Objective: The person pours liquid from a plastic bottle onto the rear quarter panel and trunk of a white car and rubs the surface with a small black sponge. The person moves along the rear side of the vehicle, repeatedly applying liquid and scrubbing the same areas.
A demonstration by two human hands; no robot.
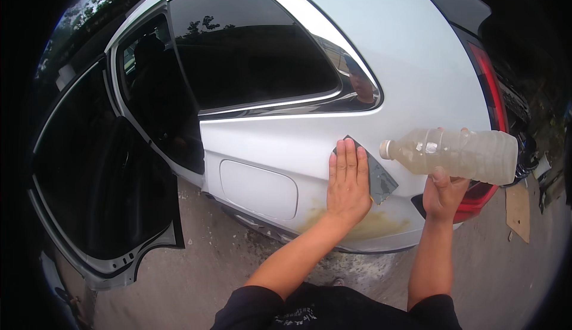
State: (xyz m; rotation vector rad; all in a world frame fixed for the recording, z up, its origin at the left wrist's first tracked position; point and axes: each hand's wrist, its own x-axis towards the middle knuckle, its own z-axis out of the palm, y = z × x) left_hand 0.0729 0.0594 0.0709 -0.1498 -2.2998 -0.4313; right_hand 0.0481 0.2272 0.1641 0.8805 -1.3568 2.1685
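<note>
My left hand (348,182) lies flat with its fingers together on a sheet of dark grey sandpaper (383,181), pressing it to the white rear quarter panel (268,140) of a car. To its right my right hand (447,191) grips a clear plastic bottle (464,155) of cloudy liquid from beneath. The bottle lies sideways in the air, its white cap end pointing left towards the sandpaper. Below my left hand a yellowish-brown patch of filler (380,225) spreads over the lower panel. A closed fuel flap (258,189) is on the left.
An open rear door (103,187) stands at the left. The dark side window (254,48) is above my left hand. Red tail lights (489,84) are at the right, with a piece of cardboard (518,211) on the concrete floor (210,258) beyond them.
</note>
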